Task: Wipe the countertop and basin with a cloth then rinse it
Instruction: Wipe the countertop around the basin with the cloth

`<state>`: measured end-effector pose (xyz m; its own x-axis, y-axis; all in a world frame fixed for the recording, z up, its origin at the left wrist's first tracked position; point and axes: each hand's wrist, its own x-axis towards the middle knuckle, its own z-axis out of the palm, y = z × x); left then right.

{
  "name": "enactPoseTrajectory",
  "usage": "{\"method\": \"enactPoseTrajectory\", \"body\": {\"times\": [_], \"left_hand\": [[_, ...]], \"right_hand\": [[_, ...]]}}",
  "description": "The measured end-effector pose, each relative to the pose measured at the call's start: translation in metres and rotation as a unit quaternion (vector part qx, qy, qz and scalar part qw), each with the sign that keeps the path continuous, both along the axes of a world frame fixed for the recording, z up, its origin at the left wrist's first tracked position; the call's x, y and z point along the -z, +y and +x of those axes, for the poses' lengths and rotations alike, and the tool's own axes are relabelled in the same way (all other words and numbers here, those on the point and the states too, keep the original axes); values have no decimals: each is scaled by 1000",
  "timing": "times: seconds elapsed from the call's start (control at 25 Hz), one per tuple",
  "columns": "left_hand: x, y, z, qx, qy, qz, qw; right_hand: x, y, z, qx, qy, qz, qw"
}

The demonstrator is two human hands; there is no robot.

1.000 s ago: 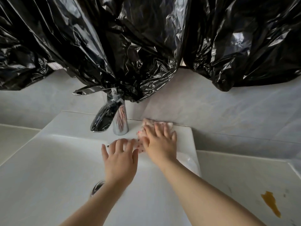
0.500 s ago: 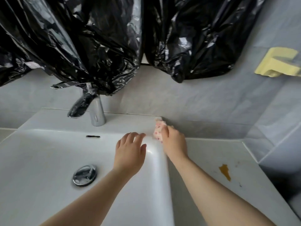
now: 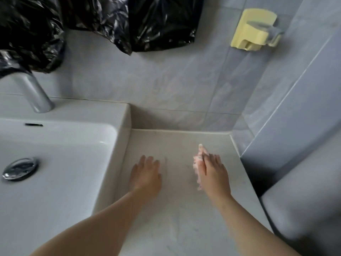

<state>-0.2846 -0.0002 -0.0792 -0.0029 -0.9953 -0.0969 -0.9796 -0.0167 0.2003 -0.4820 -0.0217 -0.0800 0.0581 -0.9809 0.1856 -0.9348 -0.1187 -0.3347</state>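
My right hand (image 3: 215,172) holds a bunched pink cloth (image 3: 197,164) against the pale countertop (image 3: 177,218), right of the basin. The cloth sticks out along the thumb side and past the fingertips. To its left, my left hand (image 3: 145,175) rests flat on the countertop with its fingers spread, close to the basin's outer wall. The white rectangular basin (image 3: 73,145) fills the left side, with a chrome drain plug (image 3: 19,169) in its bottom and a chrome faucet (image 3: 36,95) on its back ledge.
Black plastic bags (image 3: 129,21) hang on the grey tiled wall above the faucet. A pale yellow holder (image 3: 254,30) is fixed to the wall at upper right. A grey toilet lid or tank (image 3: 304,200) stands just past the countertop's right edge.
Both hands have left the basin's back rim and come down to the countertop on the right. The view has swung right, and the orange stain on the counter no longer shows.
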Motion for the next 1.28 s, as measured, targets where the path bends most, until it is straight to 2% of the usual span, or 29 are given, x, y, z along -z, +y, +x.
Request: {"method": "enactPoseTrajectory", "body": {"times": [0.12,0.24,0.32,0.36,0.48,0.52,0.56,0.6,0.68,0.72,0.76,0.84,0.92,0.96,1.0,1.08,1.16,1.24,1.28], "left_hand": [[29,10,10,-45,-8,-28,999],[44,12,17,-58,-36,-37,997],[49,12,17,-74,-36,-50,995],[51,12,17,-82,-32,-58,994],[53,13,16,-86,-14,-44,995],[54,12,17,-84,-16,-45,995],[56,11,18,-82,-22,-59,995],[56,11,19,-81,-23,-67,994],[55,11,21,-76,-24,-68,994],[54,11,22,-75,-26,-71,994],[53,10,22,-76,-26,-72,994],[52,11,21,-76,-28,-75,994],[51,11,20,-81,-33,-68,994],[53,11,19,-81,-39,-58,994],[53,12,19,-80,-44,-56,994],[53,12,20,-85,-41,-66,993],[55,12,19,-88,-46,-84,991],[58,12,20,-84,-56,-109,989],[59,12,21,-81,-61,-114,988]], "right_hand": [[30,0,-14,-9,43,56,997],[51,-10,-14,-92,110,105,984],[63,-27,-30,-94,137,79,983],[62,-34,-38,-60,136,62,987],[56,-49,-42,112,121,89,982],[55,-52,-25,123,111,85,982],[54,-53,0,80,88,62,991],[54,-52,26,-5,77,46,996],[62,-52,50,-147,126,30,981],[64,-56,42,-165,136,20,977],[62,-64,23,-136,150,20,979],[53,-77,-25,19,140,64,988],[46,-91,-41,179,96,137,970],[46,-96,-25,190,93,142,967],[46,-100,4,143,92,124,978],[47,-95,79,-51,79,88,992],[43,-84,123,-228,74,94,966],[42,-102,105,-259,112,85,956],[46,-112,77,-210,125,78,967]]}}
